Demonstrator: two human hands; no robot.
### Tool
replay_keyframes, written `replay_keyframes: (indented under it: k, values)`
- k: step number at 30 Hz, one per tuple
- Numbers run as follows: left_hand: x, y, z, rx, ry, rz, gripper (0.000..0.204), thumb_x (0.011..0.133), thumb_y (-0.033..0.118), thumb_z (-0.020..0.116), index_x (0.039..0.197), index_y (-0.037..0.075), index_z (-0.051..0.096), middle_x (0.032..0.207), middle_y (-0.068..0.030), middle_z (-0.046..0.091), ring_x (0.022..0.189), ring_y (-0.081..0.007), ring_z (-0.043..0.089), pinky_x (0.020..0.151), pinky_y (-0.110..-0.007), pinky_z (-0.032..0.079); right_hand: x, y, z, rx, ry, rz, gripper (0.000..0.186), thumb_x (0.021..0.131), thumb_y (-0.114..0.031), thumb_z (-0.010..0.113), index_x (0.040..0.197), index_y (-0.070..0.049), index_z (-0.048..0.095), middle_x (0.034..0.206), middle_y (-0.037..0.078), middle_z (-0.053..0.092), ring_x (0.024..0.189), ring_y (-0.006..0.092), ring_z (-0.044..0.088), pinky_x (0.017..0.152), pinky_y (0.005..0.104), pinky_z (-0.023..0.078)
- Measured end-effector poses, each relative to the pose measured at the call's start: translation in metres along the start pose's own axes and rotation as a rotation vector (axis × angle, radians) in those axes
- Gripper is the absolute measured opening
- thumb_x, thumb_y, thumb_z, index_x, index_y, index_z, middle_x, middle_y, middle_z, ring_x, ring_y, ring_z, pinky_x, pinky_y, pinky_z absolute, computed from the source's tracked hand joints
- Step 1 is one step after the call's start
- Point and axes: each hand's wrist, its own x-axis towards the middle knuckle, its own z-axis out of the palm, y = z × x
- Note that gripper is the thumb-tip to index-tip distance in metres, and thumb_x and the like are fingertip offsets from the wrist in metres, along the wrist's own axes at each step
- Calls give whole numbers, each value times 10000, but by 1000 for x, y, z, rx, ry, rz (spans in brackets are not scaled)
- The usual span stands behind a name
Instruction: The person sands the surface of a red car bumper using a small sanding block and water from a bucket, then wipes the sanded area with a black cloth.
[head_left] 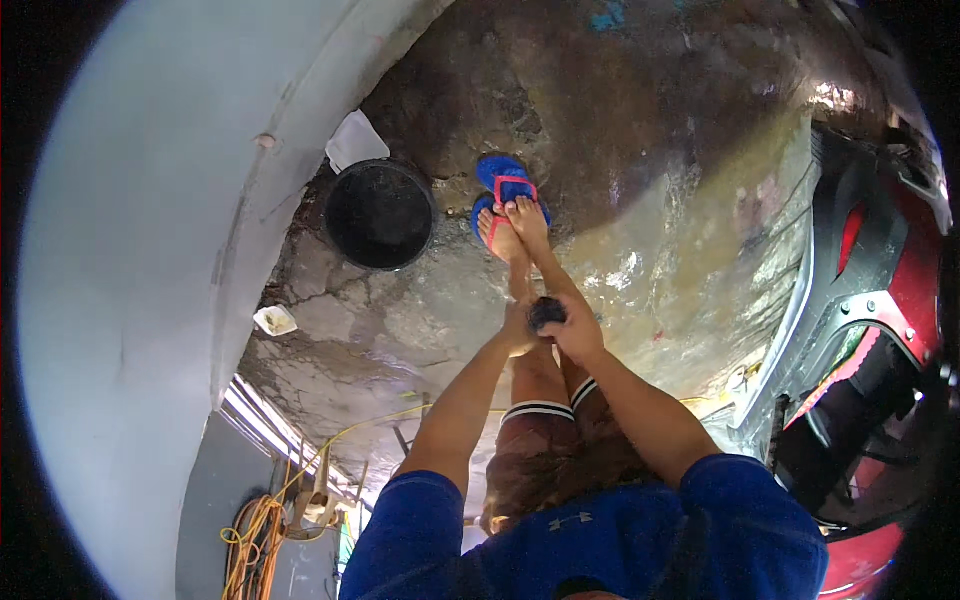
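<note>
Blue sleeves nearest lens, forearms reaching forward over knees. Both hands meeting on small dark object: right hand clenched round it, left hand cupped against its side. Step judged: working or rubbing object between palms; next move wants firm grip. Bare feet on blue sandals, wet cracked concrete floor. Black bucket near wall edge, white dish, yellow cord, red vehicle panel crowding right.
</note>
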Motion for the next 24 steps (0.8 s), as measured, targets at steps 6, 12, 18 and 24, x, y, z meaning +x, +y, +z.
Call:
replay_keyframes:
  k: [6,12,18,24]
  values:
    - [13,36,46,568,31,137,661,769,217,878,1357,60,620,1334,-175,669,1190,-299,667,1012,-418,531,25,40,-24,172,29,-71,413,734,98,755,1126,5,665,954,32,712,876,138,687,793,304,576]
    - [-30,120,55,978,-13,86,668,785,154,874,1381,27,602,1264,-113,725,1157,-217,680,1018,-386,521,15,-8,-20,124,211,-202,380,796,8,804,1152,28,671,1000,80,741,907,181,712,847,342,589]
    - [-78,225,107,964,-223,420,801,764,107,861,1491,97,524,1381,-145,658,1260,-254,631,1067,-396,494,-29,-98,-35,310,460,-241,405,885,-189,803,1199,39,688,1062,157,768,952,270,739,886,413,590]
    - [-119,298,177,1085,-160,478,664,821,114,756,1426,-41,530,1354,-210,635,1287,-324,612,1047,-417,499,-110,-158,-78,310,513,-583,927,998,-493,681,1651,-36,208,1646,298,325,1440,409,470,1179,481,401]
